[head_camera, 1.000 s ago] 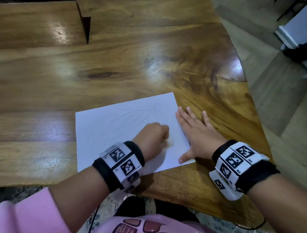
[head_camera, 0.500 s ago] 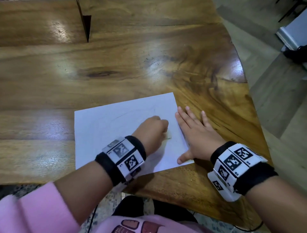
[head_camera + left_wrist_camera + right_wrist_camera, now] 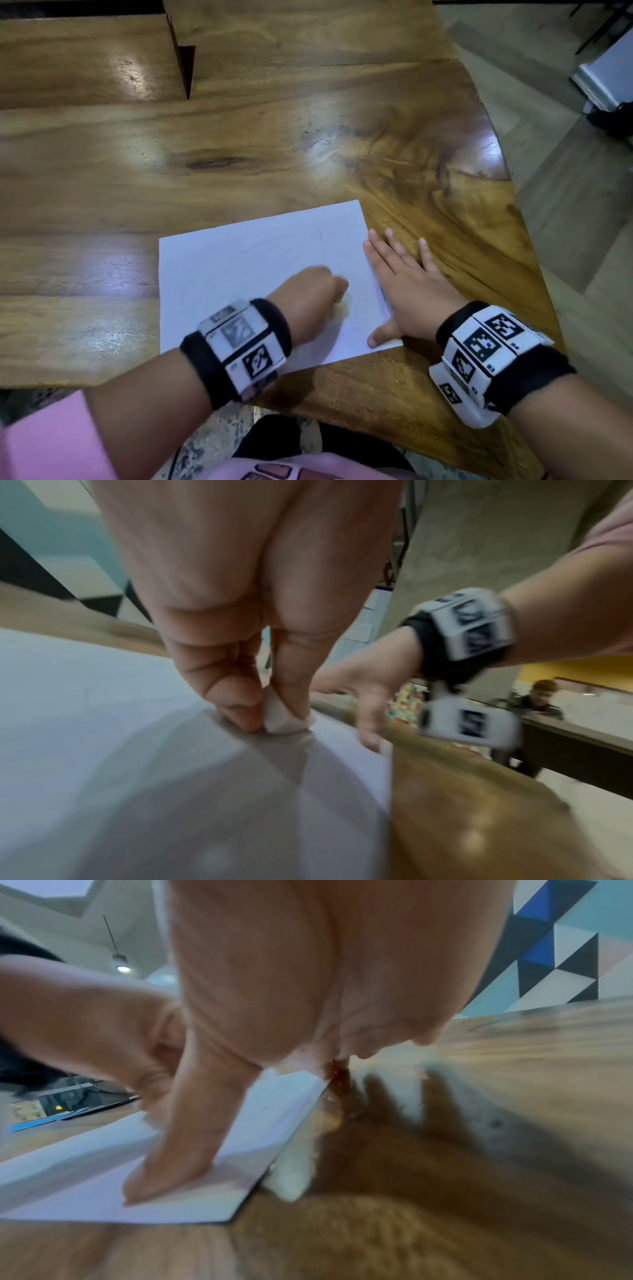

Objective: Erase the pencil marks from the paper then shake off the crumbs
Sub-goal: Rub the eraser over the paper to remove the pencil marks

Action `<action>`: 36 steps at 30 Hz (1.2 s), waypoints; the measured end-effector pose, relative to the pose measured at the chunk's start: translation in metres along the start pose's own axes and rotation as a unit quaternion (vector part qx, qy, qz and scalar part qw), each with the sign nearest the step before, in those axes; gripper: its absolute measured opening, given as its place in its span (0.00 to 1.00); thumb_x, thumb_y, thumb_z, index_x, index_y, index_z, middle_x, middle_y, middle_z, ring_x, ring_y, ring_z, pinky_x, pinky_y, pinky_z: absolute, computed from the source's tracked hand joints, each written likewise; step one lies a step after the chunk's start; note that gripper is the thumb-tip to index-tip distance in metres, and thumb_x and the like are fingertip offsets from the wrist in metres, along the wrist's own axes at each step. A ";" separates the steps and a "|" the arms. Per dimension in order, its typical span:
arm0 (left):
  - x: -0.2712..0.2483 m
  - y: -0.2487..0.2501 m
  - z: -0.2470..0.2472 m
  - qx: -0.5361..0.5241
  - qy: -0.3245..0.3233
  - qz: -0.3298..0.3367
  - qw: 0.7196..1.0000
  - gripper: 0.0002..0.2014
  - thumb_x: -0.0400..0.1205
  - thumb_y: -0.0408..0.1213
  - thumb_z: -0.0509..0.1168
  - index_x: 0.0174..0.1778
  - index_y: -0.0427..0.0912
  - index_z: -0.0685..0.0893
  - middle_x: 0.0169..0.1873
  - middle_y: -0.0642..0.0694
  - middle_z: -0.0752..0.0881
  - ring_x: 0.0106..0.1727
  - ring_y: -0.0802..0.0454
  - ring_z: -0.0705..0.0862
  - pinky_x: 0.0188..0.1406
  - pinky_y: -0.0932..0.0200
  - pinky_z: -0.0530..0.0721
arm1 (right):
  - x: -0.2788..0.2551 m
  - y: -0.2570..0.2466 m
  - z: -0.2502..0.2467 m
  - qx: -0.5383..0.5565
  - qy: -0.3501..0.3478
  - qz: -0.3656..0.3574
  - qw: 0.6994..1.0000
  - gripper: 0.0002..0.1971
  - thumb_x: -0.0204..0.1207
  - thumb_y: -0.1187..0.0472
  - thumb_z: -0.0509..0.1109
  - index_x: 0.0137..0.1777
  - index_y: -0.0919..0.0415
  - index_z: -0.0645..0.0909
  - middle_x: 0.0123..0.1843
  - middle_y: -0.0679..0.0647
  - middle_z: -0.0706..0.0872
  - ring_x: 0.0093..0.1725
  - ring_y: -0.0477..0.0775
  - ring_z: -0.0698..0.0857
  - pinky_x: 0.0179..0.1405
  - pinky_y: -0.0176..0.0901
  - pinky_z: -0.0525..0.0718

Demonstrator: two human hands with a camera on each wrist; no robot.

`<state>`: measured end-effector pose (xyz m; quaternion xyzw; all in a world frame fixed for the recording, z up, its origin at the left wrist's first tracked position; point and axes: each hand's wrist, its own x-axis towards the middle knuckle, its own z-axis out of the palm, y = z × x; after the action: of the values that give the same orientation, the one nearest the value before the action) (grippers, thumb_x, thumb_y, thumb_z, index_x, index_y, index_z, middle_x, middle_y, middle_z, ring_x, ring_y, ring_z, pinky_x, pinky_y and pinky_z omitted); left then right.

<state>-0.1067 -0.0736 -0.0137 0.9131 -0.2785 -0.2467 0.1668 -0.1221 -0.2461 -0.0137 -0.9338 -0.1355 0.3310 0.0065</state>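
While the left hand (image 3: 240,631) pinches the white eraser (image 3: 282,719) between thumb and curled fingertips, the eraser's bottom face sits on the sheet of paper (image 3: 239,274), contact point lower centre of the left wrist frame. In the head view that hand is a fist at centre-bottom, motion-blurred, so my read is mid-stroke.

Key relation: remaining pencil marks (image 3: 318,240) lie up-frame and slightly left of the eraser, faint curved lines running toward the sheet's far right corner. So the next strokes likely need to go away from the body, toward upper frame. Can't tell how much graphite is left under the fist; it's hidden.

Right hand (image 3: 400,291) is flat, fingers straight and slightly spread, just right of the eraser. Its thumb and palm edge press the sheet's right margin; the other fingers run off onto the wooden table (image 3: 308,137). The right wrist view confirms the thumb is down on the paper near the near-right corner.

Sheet lies near the table's front edge, long axis roughly left-right in frame, tilted a bit counter-clockwise. It's anchored on the right side only, and the left edge is free, so strokes pushed toward frame left could buckle it; strokes pulled toward the anchor are safer.

Crumbs: not resolvable. Shake-off step not yet started.
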 end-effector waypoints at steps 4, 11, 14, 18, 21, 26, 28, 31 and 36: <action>-0.013 -0.002 0.009 0.007 -0.033 0.030 0.999 0.03 0.76 0.32 0.60 0.40 0.38 0.79 0.45 0.39 0.80 0.47 0.42 0.79 0.43 0.56 0.71 | 0.001 -0.001 0.000 -0.004 0.003 -0.001 1.000 0.71 0.57 0.29 0.75 0.81 0.59 0.25 0.80 0.49 0.20 0.76 0.48 0.19 0.77 0.64 0.26; 0.021 -0.005 -0.010 -0.018 0.044 -0.021 0.999 0.02 0.75 0.29 0.61 0.40 0.36 0.79 0.45 0.36 0.81 0.48 0.38 0.79 0.43 0.54 0.70 | 0.001 -0.002 0.000 -0.014 0.010 -0.003 1.000 0.71 0.57 0.28 0.74 0.81 0.59 0.26 0.81 0.50 0.21 0.77 0.49 0.20 0.78 0.63 0.26; -0.011 0.008 0.013 -0.006 -0.008 0.021 1.000 0.06 0.78 0.35 0.60 0.38 0.37 0.77 0.43 0.38 0.78 0.47 0.39 0.79 0.43 0.50 0.73 | 0.000 -0.001 0.000 -0.011 0.020 -0.005 1.000 0.71 0.57 0.28 0.73 0.81 0.59 0.26 0.81 0.50 0.21 0.78 0.50 0.20 0.78 0.63 0.26; -0.017 0.002 0.017 -0.052 -0.016 0.018 0.998 0.06 0.76 0.37 0.64 0.39 0.38 0.81 0.40 0.43 0.78 0.44 0.44 0.79 0.42 0.54 0.73 | -0.001 -0.002 -0.002 -0.015 0.027 -0.003 1.000 0.71 0.57 0.28 0.73 0.81 0.59 0.26 0.81 0.50 0.22 0.77 0.49 0.20 0.78 0.62 0.26; -0.008 -0.017 0.003 -0.109 0.066 -0.039 0.991 0.05 0.75 0.39 0.68 0.37 0.42 0.80 0.36 0.47 0.77 0.40 0.46 0.76 0.37 0.60 0.65 | -0.006 -0.004 -0.001 -0.032 0.039 0.000 0.999 0.69 0.59 0.27 0.71 0.82 0.62 0.28 0.82 0.52 0.25 0.78 0.51 0.21 0.78 0.61 0.25; -0.013 -0.046 -0.007 -0.179 0.133 -0.119 0.968 0.10 0.74 0.44 0.69 0.35 0.42 0.78 0.36 0.43 0.83 0.37 0.47 0.78 0.32 0.65 0.70 | -0.022 -0.011 0.018 -0.034 0.049 0.022 0.998 0.69 0.41 0.22 0.73 0.75 0.74 0.68 0.79 0.65 0.68 0.82 0.63 0.58 0.76 0.63 0.49; -0.016 -0.048 -0.005 -0.197 0.122 -0.118 0.966 0.09 0.74 0.44 0.69 0.36 0.43 0.79 0.37 0.44 0.84 0.38 0.50 0.79 0.33 0.64 0.71 | -0.025 -0.014 0.017 -0.006 0.060 0.031 0.998 0.58 0.40 0.23 0.74 0.62 0.71 0.82 0.69 0.64 0.81 0.77 0.64 0.71 0.74 0.62 0.55; -0.020 -0.049 -0.003 -0.194 0.099 -0.105 0.970 0.07 0.75 0.42 0.68 0.37 0.44 0.78 0.38 0.45 0.83 0.37 0.55 0.77 0.33 0.66 0.70 | -0.020 -0.017 0.003 0.018 0.111 -0.003 0.994 0.46 0.60 0.32 0.75 0.72 0.63 0.72 0.81 0.56 0.65 0.85 0.55 0.49 0.80 0.50 0.34; -0.021 -0.052 -0.006 -0.189 0.077 -0.104 0.973 0.05 0.76 0.40 0.68 0.39 0.44 0.79 0.36 0.52 0.80 0.35 0.60 0.75 0.33 0.69 0.70 | 0.008 -0.014 -0.006 0.050 0.087 -0.036 0.994 0.58 0.69 0.35 0.70 0.83 0.60 0.33 0.84 0.48 0.30 0.81 0.46 0.28 0.80 0.45 0.29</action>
<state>-0.0959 -0.0188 -0.0243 0.9051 -0.1165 -0.2398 0.3312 -0.1159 -0.2296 -0.0130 -0.9521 -0.1510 0.2547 0.0769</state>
